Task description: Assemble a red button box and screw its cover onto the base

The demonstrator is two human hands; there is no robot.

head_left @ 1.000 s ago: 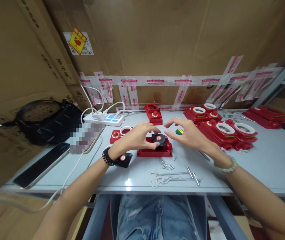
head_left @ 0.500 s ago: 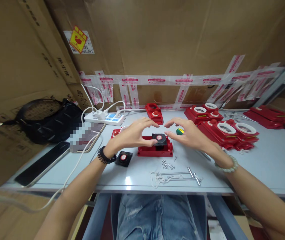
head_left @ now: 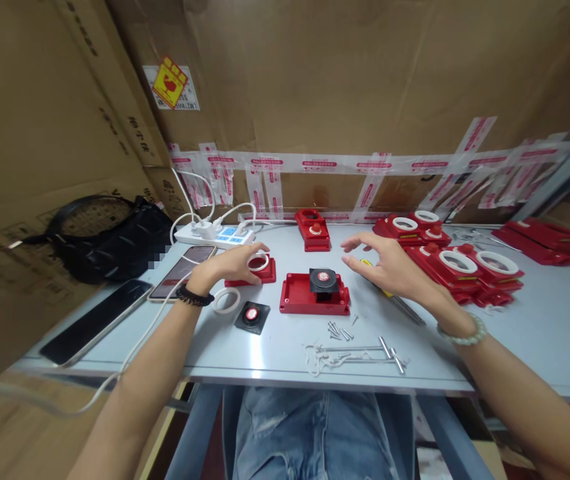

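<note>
My left hand [head_left: 229,264] is at the left end of a red housing cover [head_left: 269,272], which has a white ring [head_left: 257,262] on it. Its thumb and fingers are spread over the cover; whether they touch it is hard to tell. A loose white ring [head_left: 227,301] and a black square speaker-like part [head_left: 252,317] lie near that wrist. In front of me sits an open red housing box [head_left: 297,297], a second black square part [head_left: 323,280] resting raised over its right half. My right hand [head_left: 385,267] hovers open, fingers apart, above a screwdriver [head_left: 405,309].
Several screws [head_left: 337,330] and T-handled metal rods [head_left: 359,353] lie near the front edge. Assembled red units [head_left: 439,263] stand at right, another red cover [head_left: 313,231] at the back. Two phones [head_left: 97,323], a power strip [head_left: 215,235] and a black bag [head_left: 109,237] occupy the left.
My left hand has left the black part on the red box and moved left to the red cover. My right hand has shifted slightly right, away from the box, staying open.
</note>
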